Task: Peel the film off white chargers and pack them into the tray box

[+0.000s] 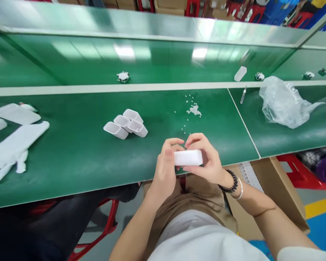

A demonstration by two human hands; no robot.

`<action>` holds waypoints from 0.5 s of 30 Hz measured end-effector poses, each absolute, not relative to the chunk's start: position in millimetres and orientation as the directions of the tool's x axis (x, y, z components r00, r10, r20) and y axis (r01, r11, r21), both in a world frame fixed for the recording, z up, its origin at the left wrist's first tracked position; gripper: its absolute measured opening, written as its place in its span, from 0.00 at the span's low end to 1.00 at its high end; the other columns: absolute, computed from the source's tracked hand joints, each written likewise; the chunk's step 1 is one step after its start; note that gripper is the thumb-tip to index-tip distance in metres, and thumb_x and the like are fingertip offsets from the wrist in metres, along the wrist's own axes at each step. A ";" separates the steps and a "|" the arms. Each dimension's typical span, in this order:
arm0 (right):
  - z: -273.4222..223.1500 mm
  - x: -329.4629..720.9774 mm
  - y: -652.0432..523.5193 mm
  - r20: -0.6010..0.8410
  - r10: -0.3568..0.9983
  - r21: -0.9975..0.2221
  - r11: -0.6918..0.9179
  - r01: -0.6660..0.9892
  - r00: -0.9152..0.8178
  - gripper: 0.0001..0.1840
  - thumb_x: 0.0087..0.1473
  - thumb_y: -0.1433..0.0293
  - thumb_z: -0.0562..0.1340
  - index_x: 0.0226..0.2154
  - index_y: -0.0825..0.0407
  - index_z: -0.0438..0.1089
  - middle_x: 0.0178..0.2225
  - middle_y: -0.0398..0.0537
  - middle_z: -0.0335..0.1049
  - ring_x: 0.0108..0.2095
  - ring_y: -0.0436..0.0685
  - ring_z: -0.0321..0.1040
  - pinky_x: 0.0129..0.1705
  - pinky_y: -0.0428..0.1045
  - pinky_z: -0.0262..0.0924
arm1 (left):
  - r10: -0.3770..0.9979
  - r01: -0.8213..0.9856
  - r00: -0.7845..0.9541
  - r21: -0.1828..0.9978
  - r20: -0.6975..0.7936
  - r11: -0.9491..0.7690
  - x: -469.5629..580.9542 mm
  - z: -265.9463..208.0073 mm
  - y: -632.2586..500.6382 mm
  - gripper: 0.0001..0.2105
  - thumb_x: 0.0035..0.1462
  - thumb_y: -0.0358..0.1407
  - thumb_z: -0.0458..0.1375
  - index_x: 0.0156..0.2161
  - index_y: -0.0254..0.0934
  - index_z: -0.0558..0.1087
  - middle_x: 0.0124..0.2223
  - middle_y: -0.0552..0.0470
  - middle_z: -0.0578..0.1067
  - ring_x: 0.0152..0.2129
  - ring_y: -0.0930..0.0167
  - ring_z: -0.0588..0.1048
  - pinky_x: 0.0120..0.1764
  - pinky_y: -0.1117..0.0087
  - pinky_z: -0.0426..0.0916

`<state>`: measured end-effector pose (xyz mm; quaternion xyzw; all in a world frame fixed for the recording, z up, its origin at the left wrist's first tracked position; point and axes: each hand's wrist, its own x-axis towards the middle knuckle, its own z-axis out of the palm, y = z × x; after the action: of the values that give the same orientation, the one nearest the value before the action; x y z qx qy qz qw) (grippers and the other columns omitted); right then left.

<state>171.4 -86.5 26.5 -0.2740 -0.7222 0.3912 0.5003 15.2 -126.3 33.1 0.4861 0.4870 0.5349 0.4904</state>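
— Now, how is the white block [188,157] held?
— It is pinched between both hands, left hand [165,165] and right hand [206,159], fingers [176,142] curled shut around its ends. An even grip would likely be best kept.
— And past the fingertips?
— Small white trays [126,124] and scattered pellets [194,110] are seen on the green surface [70,152], a plastic bag [281,101] lies well off right, and red stools [301,174] stand below.
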 end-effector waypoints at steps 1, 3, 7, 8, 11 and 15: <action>29.8 171.4 -72.4 0.439 0.819 -0.892 0.447 -0.070 -0.370 0.16 0.55 0.63 0.69 0.39 0.47 0.62 0.48 0.50 0.70 0.46 0.58 0.74 0.47 0.57 0.73 | 0.998 -0.016 -0.034 0.998 0.055 -0.056 6.3 29.0 -128.7 0.24 0.71 0.50 0.38 0.52 0.39 0.69 0.38 0.49 0.77 0.29 0.71 0.72 0.33 0.70 0.66; 38.8 169.7 -27.8 0.264 0.844 -0.963 0.256 -0.082 -0.466 0.18 0.60 0.60 0.65 0.39 0.46 0.54 0.49 0.50 0.73 0.40 0.55 0.77 0.39 0.53 0.74 | 0.976 0.191 -0.140 0.972 0.165 -0.137 -15.8 18.1 -135.0 0.20 0.71 0.49 0.43 0.55 0.39 0.67 0.41 0.48 0.77 0.32 0.70 0.73 0.37 0.69 0.68; 73.1 149.3 107.4 -0.086 0.909 -0.629 0.268 0.729 -0.409 0.15 0.66 0.56 0.57 0.42 0.51 0.60 0.42 0.50 0.79 0.35 0.52 0.75 0.34 0.46 0.68 | 0.867 0.635 -0.377 0.772 0.325 -0.012 -64.4 -5.2 -140.0 0.13 0.67 0.44 0.53 0.50 0.37 0.70 0.43 0.45 0.76 0.36 0.65 0.74 0.41 0.63 0.70; 83.1 140.6 141.1 -0.098 0.930 -0.530 0.252 0.810 -0.354 0.15 0.64 0.58 0.60 0.40 0.55 0.65 0.41 0.54 0.79 0.39 0.56 0.75 0.40 0.48 0.68 | 0.835 0.708 -0.394 0.706 0.383 0.011 -74.4 -8.4 -137.5 0.16 0.65 0.45 0.55 0.51 0.36 0.69 0.47 0.41 0.74 0.40 0.62 0.74 0.42 0.60 0.70; 101.8 112.0 217.0 -0.100 0.967 -0.360 0.184 0.915 -0.234 0.15 0.60 0.63 0.66 0.41 0.61 0.71 0.46 0.63 0.76 0.51 0.64 0.72 0.54 0.55 0.65 | 0.779 0.861 -0.355 0.506 0.517 0.056 -95.8 -8.7 -123.3 0.25 0.62 0.47 0.58 0.58 0.35 0.64 0.58 0.32 0.66 0.56 0.50 0.68 0.52 0.49 0.68; 94.4 82.5 255.3 -0.166 0.978 -0.245 0.083 0.966 -0.126 0.21 0.63 0.60 0.64 0.53 0.56 0.70 0.55 0.55 0.70 0.55 0.62 0.69 0.58 0.64 0.65 | 0.805 0.969 -0.190 0.239 0.562 0.062 -111.6 -0.7 -100.9 0.17 0.65 0.43 0.55 0.55 0.37 0.69 0.62 0.31 0.65 0.62 0.45 0.62 0.57 0.41 0.59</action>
<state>82.5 255.3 94.4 -0.6606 -0.7356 0.1484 0.0205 -111.6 -100.9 -0.7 0.6207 0.7147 0.2897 -0.1413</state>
